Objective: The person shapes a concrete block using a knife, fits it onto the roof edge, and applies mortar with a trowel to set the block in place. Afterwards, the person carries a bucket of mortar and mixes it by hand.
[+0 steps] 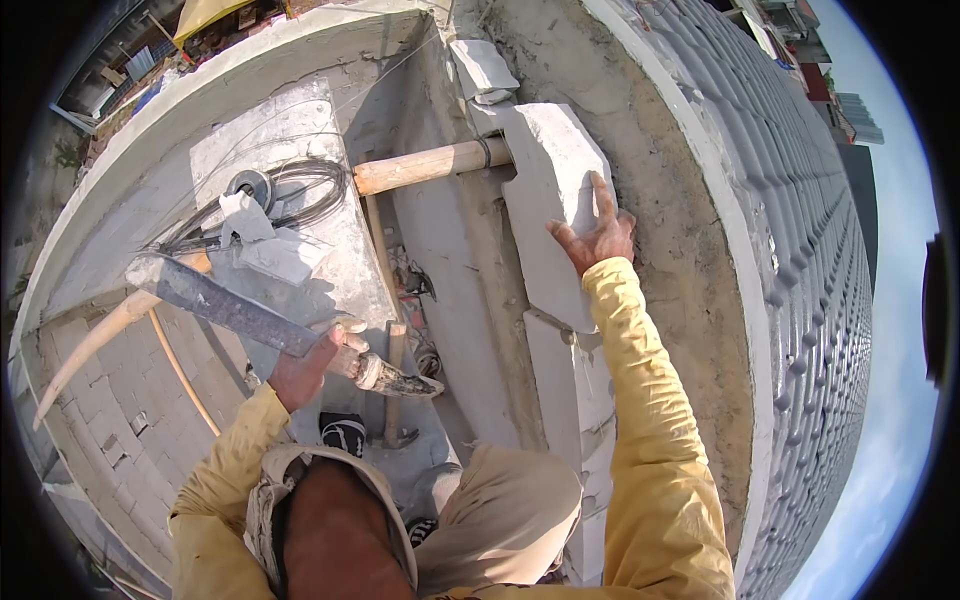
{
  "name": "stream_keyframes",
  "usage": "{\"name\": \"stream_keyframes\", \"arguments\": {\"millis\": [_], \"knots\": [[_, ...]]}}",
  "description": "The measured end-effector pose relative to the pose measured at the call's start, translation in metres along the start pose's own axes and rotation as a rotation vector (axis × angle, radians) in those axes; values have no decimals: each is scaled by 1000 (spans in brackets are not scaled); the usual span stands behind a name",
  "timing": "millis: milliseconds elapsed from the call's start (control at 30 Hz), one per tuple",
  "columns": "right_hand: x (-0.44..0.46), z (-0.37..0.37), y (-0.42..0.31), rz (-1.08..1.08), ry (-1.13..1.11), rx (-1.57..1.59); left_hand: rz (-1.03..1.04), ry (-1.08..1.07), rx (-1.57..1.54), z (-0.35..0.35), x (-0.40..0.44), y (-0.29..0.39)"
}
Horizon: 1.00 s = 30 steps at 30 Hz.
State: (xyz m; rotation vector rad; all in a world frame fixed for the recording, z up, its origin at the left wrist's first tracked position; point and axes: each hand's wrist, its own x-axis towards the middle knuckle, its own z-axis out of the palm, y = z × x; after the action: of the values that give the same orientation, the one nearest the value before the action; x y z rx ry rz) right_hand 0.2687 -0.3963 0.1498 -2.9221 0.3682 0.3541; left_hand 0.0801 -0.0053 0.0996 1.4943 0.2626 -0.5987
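Observation:
My left hand point(305, 370) is closed around the worn handle of a machete point(225, 305). Its broad grey blade points to the left, above the work platform. On the right, my right hand point(600, 235) rests with fingers apart on a large white block point(555, 190). This block has a notched left edge and lies along the top of the wall. A round wooden pole point(430, 167) meets the block's left side, with a wire loop around the pole near that end. Below the large block sits another white block point(560, 375) in the same row.
A wire coil point(325, 190) and broken white pieces point(285, 258) lie on a dusty board point(270, 130). Near my feet is a wooden-handled hammer point(394, 385). Grey roof tiles point(790, 230) slope away at right. A curved wooden pole point(90, 350) stands at left.

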Motion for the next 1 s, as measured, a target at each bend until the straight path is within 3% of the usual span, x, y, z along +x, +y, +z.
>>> {"name": "stream_keyframes", "arguments": {"millis": [267, 400, 467, 533, 600, 667, 733, 767, 867, 933, 1000], "knots": [[-34, -92, -32, -289, 306, -98, -26, 129, 37, 0, -23, 40], [-60, -171, -46, -386, 275, 182, -74, 297, -133, -11, -71, 72], [-68, -201, -50, -408, 264, 230, -195, 406, -220, -16, -99, 94], [-77, -231, -53, -422, 256, 275, -128, 371, -344, -12, -119, 114], [-89, -250, -60, -201, -71, 761, -64, 338, -465, -5, -130, 138], [-102, -256, -66, -102, -206, 980, -68, 305, -493, 8, -140, 168], [-120, -259, -75, 143, -380, 1256, -91, 302, -634, 22, -148, 218], [-128, -254, -76, 171, -363, 1303, -101, 295, -772, 27, -149, 240], [-152, -248, -81, 269, -462, 1445, -162, 300, -751, 29, -156, 274], [-167, -250, -85, 313, -502, 1398, -243, 252, -717, 23, -164, 270], [-185, -236, -75, 344, -508, 1337, -398, 76, -885, 22, -172, 253]]}}
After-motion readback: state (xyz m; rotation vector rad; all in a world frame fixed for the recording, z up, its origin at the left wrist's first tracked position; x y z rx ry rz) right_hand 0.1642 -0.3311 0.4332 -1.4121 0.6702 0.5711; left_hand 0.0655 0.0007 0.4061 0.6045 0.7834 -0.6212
